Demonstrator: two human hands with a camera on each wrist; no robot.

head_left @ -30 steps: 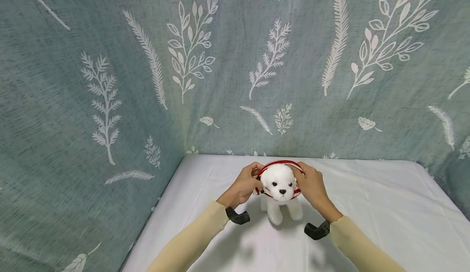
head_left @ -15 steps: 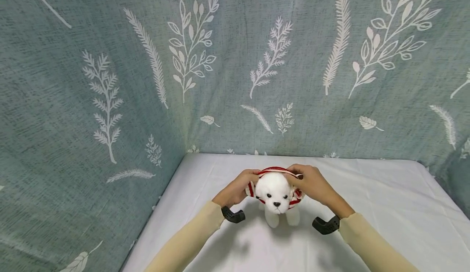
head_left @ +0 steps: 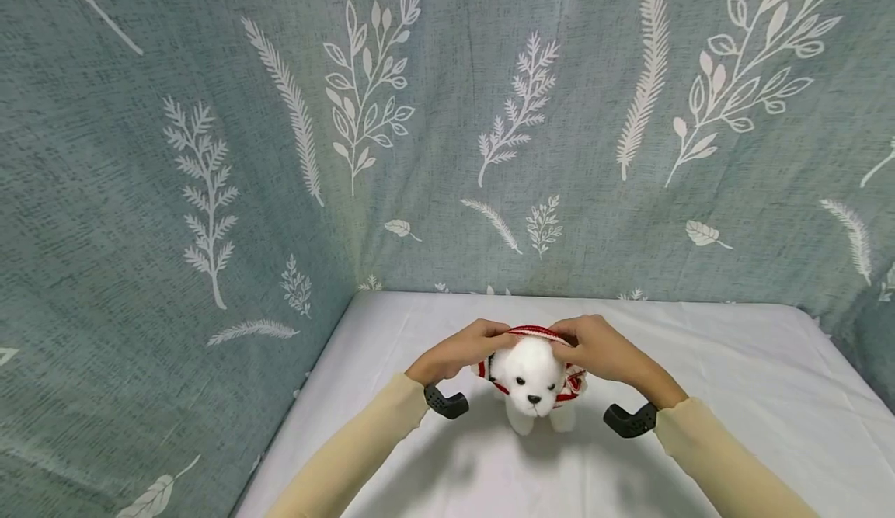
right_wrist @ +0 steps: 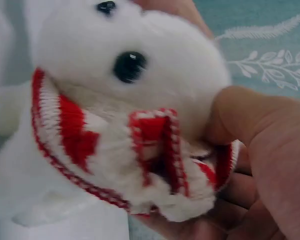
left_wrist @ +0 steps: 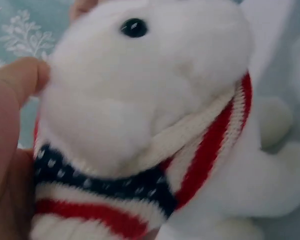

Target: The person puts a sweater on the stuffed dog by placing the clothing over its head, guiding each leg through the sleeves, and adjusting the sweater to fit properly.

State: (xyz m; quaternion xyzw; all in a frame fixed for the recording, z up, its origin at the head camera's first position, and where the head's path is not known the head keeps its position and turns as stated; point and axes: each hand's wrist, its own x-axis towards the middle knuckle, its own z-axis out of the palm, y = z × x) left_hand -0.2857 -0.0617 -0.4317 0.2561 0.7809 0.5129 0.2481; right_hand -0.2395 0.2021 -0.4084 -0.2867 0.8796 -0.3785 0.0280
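A white plush dog [head_left: 529, 366] stands facing the head camera. A knitted dog sweater [head_left: 538, 332] in red, white and navy circles its head, with the striped edge arching behind the crown. My left hand [head_left: 468, 347] pinches the sweater at one side of the head; in the left wrist view its thumb [left_wrist: 32, 75] lies against the plush and the navy band [left_wrist: 105, 185] hangs below. My right hand [head_left: 600, 351] grips the opposite side. The right wrist view shows that thumb [right_wrist: 235, 112] inside the edge, fingers [right_wrist: 240, 192] beneath the knit, near a sleeve opening [right_wrist: 162, 150].
A white cloth [head_left: 699, 409] covers the table under the toy. Teal curtains with white leaf prints [head_left: 447, 114] rise behind it and at the left. Black wrist mounts [head_left: 631, 421] hang beneath both wrists.
The sweater's back edge has come down closer over the dog's head. Both hands have shifted toward the top of the head, still holding the knit. The dog's head sits slightly lower.
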